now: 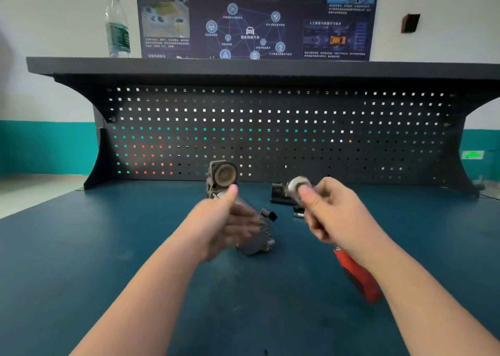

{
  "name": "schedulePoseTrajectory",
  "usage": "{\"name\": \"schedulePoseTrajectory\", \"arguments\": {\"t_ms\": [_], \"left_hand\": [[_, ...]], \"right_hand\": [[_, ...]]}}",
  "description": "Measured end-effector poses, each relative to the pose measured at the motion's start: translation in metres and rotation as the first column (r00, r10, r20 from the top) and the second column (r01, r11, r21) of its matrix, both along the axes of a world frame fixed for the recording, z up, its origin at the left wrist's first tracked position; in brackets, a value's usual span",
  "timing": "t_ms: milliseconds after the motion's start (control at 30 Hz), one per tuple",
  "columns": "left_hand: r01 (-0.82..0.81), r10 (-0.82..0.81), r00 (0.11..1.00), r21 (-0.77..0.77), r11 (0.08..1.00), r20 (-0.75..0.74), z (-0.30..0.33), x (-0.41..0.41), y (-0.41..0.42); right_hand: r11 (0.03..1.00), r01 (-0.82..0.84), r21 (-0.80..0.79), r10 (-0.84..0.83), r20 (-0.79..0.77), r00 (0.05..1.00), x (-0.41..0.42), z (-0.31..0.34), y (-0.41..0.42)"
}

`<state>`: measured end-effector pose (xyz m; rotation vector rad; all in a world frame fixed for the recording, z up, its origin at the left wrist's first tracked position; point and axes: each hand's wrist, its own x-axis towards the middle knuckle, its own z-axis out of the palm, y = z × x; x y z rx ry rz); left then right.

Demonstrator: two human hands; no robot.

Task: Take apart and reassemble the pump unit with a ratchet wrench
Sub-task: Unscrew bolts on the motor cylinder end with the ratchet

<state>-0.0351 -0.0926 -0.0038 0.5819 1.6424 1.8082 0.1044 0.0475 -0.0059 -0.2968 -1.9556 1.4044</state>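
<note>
Left hand (230,220): motion-blurred, finger pose unreadable, covers part of the pump unit (254,236). Ratchet wrench (357,277): shaft hidden inside right hand (330,215), head blurred. Dark part (278,193) behind right hand: partly hidden, unidentifiable. Poster (254,17): top cut off.

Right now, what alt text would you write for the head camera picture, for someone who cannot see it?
A person's right hand grips a ratchet wrench with a red handle, its metal head raised, while the blurred left hand reaches, fingers straight, toward a grey pump unit lying on a blue bench. Another pump part stands behind, before a dark pegboard.
</note>
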Motion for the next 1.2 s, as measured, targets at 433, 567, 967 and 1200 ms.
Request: {"name": "schedulePoseTrajectory", "arguments": {"t_ms": [433, 567, 967, 1200], "left_hand": [[0.005, -0.027, 0.993, 0.192, 0.981, 0.115, -0.017, 0.036, 0.026], [-0.147, 0.059, 0.972, 0.395, 0.907, 0.227, -0.015, 0.027, 0.027], [-0.569, 0.477, 0.557, 0.106, 0.816, -0.68, -0.038, -0.003, 0.027], [-0.363, 0.304, 0.911, -0.189, 0.913, -0.281, -0.057, -0.033, 0.049]], "right_hand": [[0.662, 0.28, 0.695, -0.441, 0.059, 0.895, -0.004, -0.007, -0.005], [0.686, 0.687, 0.241, -0.602, -0.342, 0.721, -0.001, -0.002, -0.005], [0.623, 0.158, -0.766, -0.428, -0.165, 0.889, -0.011, -0.012, 0.018], [0.745, 0.183, -0.641, -0.373, -0.173, 0.912, -0.016, -0.022, 0.027]]}}
